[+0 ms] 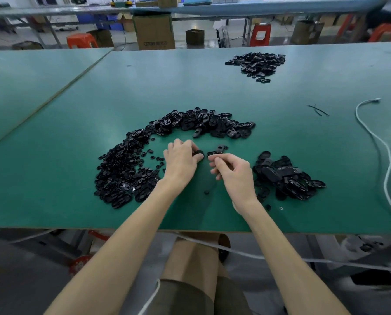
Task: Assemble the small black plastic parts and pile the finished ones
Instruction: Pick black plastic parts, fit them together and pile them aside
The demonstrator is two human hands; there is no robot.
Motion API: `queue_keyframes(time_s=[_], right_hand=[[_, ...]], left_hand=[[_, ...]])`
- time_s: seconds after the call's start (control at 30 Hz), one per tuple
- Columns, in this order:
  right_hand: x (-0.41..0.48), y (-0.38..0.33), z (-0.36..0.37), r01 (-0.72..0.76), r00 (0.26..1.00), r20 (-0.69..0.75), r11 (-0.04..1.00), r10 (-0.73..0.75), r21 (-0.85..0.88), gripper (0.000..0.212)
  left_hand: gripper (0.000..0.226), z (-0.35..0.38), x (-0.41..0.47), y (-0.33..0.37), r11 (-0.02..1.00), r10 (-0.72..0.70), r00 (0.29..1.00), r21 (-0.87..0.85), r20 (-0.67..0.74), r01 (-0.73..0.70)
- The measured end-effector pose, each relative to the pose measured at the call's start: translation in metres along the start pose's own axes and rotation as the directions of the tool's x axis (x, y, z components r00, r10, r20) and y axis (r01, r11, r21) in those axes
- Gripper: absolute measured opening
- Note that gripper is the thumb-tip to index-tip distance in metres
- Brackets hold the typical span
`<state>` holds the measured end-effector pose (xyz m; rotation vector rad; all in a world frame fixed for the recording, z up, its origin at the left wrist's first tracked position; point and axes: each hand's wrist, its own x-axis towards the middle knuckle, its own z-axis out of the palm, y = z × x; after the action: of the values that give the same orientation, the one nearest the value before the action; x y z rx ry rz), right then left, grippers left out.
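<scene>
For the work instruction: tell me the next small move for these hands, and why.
Probably the right hand should pinch the loose black piece lying just beyond its fingertips and bring it to the left hand. The left hand already grips a black part, and the hands are close together. Whether the right hand holds anything yet is too small to tell.

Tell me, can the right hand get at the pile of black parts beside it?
Probably yes: the pile of black parts lies on the green table close to the right hand, on its outer side, with nothing between them.
</scene>
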<state>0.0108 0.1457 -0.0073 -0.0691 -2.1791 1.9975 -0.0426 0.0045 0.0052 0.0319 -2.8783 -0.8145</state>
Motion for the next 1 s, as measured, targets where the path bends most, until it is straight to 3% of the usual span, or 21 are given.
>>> queue_keyframes(time_s=[0.2,0.33,0.57,0.7,1.0], right_hand=[[0.000,0.002,-0.001,0.003,1.000,-0.013,0.999,-0.003,0.034,0.022],[0.001,0.004,-0.001,0.002,0.999,-0.036,0.998,0.000,0.059,0.018],[0.002,0.005,-0.001,-0.002,1.000,-0.031,0.996,0.004,0.087,0.016],[0.003,0.006,0.000,-0.009,0.999,-0.044,0.995,0.014,0.097,0.010],[0.005,0.007,-0.001,-0.029,0.993,-0.113,0.996,0.039,0.086,0.009]], left_hand=[[0.010,0.006,-0.015,0.001,0.954,0.045,0.989,-0.288,-0.144,-0.086],[0.007,0.007,-0.019,0.002,0.939,0.160,0.959,-0.263,-0.234,-0.221],[0.011,0.004,-0.027,0.003,0.865,0.302,0.938,-0.366,-0.169,-0.344],[0.017,0.005,-0.030,0.002,0.835,0.405,0.901,-0.339,-0.154,-0.434],[0.021,0.004,-0.034,0.002,0.842,0.457,0.877,-0.244,-0.149,-0.481]])
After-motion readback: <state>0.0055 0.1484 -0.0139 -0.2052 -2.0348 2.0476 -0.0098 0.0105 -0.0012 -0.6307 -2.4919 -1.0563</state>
